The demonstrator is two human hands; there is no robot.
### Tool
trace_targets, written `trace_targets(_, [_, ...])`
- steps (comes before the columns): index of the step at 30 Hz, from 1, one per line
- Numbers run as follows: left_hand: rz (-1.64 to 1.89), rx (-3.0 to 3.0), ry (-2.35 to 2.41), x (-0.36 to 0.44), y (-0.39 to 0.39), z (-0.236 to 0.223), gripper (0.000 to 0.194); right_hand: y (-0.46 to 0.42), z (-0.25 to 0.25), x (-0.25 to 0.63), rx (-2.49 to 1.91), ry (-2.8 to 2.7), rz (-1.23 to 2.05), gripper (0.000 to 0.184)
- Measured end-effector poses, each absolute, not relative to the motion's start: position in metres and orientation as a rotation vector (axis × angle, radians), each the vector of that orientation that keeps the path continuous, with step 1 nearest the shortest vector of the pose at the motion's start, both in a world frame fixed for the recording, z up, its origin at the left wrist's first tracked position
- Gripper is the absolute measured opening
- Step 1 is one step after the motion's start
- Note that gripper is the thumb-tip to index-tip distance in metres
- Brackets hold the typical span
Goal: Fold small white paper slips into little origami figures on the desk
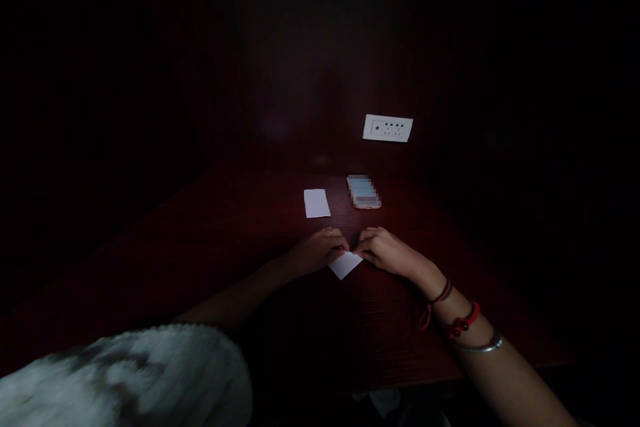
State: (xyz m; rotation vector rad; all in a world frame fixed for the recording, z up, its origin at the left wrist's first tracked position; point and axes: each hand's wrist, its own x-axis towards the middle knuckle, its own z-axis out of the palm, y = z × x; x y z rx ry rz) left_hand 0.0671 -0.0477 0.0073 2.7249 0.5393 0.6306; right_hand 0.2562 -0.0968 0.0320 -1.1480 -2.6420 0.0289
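A small sheet of white paper (343,267) lies low over the dark red table, one corner pointing toward me. My left hand (320,250) has its fingers closed on the paper's upper left edge. On the upper right edge, my right hand (377,247) pinches the same sheet between thumb and fingers. The two hands are close together, and their fingers cover the far part of the paper. Just beyond my left hand lies a stack or sheet of white paper (317,203), flat on the table and touched by neither hand.
A phone (364,191) with a lit, blurred screen lies beyond my right hand. On the back wall is a white socket panel (387,128). The dark red table (225,227) meets that wall; its front edge runs near my right forearm. The surroundings are very dark.
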Motion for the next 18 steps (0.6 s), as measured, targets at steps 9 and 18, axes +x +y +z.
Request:
trace_targets(9, [0.608, 2.808, 0.483, 0.066, -0.048, 0.011, 0.017, -0.102, 0.036, 0.256, -1.179, -2.721, -0.043, 0.019])
trace_targets(18, [0.530, 2.827, 0.383, 0.059, -0.040, 0.014, 0.017, -0.108, 0.037, 0.258, -1.234, -2.751, -0.013, 0.021])
